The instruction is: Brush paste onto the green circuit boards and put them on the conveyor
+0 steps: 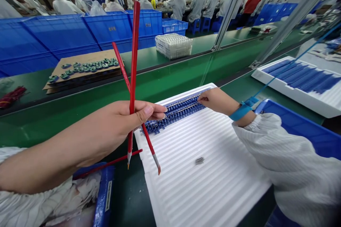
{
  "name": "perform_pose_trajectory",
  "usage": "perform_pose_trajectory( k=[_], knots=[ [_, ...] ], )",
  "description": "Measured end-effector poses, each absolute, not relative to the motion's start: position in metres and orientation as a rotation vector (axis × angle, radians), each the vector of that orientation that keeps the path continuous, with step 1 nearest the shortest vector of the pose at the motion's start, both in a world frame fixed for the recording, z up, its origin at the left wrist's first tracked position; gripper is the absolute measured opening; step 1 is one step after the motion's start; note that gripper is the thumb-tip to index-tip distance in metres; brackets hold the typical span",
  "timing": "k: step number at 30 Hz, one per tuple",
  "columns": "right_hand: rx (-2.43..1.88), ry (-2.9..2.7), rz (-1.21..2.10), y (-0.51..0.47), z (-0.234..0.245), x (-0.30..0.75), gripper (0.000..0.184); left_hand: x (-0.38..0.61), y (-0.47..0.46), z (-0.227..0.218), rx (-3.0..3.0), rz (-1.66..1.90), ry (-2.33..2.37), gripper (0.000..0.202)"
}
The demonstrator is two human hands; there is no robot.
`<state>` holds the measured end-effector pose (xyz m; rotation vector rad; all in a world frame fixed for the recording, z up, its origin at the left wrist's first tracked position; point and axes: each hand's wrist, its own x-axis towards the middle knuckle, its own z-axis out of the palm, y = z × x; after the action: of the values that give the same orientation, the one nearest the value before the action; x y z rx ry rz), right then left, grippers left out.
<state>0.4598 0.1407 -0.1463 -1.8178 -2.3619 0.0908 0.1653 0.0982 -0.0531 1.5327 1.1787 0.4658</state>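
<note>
In my left hand (pixel 114 126) are two red-handled paintbrushes; the upright brush (pixel 134 49) crosses the slanted brush (pixel 149 142), bristles pointing down. The thumb and fingers of that hand are closed, their tips by rows of small blue parts with metal pieces (pixel 181 110). These rows lie along the far side of a ribbed white foam tray (pixel 191 191). My right hand (pixel 217 101), with a blue wrist strap (pixel 243 110), is pinched at the right end of the rows; what its fingertips hold is hidden. A little bunch of metal pins (pixel 199 161) lies on the tray.
Another red stick (pixel 114 163) rests across a blue bin (pixel 105 198) at lower left. A second foam tray (pixel 301 90) holds blue strips at right. Cardboard with green ring-shaped parts (pixel 85 69) and stacked clear trays (pixel 173 46) stand on the ledge behind. Several people work beyond.
</note>
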Motion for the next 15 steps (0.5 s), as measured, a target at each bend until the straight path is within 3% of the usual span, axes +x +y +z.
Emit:
perform_pose_trajectory(
  k=[15],
  knots=[
    [-1.916,-2.345,0.169,0.1454,-0.1492,0.4556,0.015,0.1676,0.0967,-0.0564,1.549,0.451,1.185,0.025]
  ],
)
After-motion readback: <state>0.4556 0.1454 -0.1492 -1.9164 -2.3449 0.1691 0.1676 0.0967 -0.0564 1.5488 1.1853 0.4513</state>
